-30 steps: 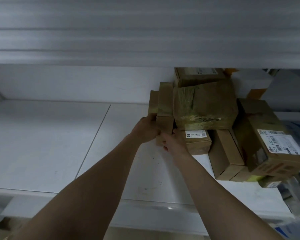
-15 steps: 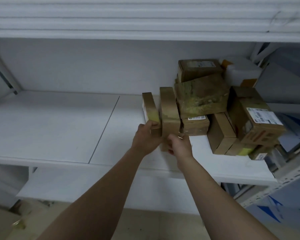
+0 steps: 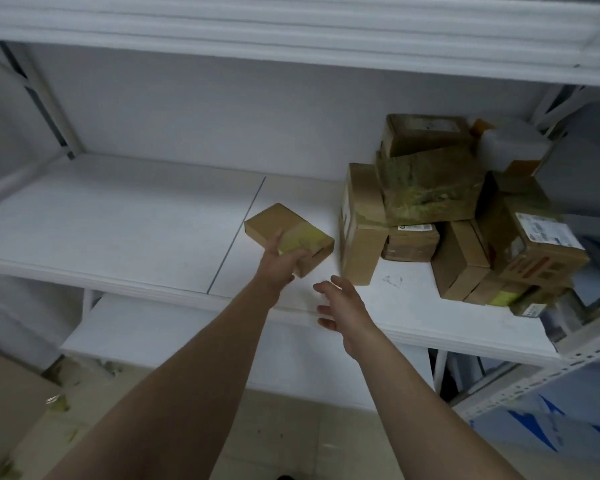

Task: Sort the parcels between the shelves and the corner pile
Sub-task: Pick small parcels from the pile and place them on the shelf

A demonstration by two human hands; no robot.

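My left hand (image 3: 278, 261) grips a small flat brown cardboard parcel (image 3: 284, 226) with yellowish tape, tilted above the white shelf (image 3: 125, 230). My right hand (image 3: 342, 303) hovers at the shelf's front edge, fingers spread, holding nothing. Just right of it a tall narrow brown box (image 3: 361, 223) stands on end. Behind and to the right of that box is a stack of several brown parcels (image 3: 430, 188), some with white labels, filling the shelf's right end.
An upper shelf board (image 3: 291, 32) overhangs the space. A lower white shelf (image 3: 187, 341) lies beneath. A metal rack post (image 3: 534, 379) and blue-printed bags (image 3: 551, 427) are at the right. A cardboard sheet (image 3: 7, 403) and scraps lie on the floor at left.
My left hand pulled the small flat parcel away from the stack to the left and tilted it flat. My right hand let go of the boxes and drew back, opening.
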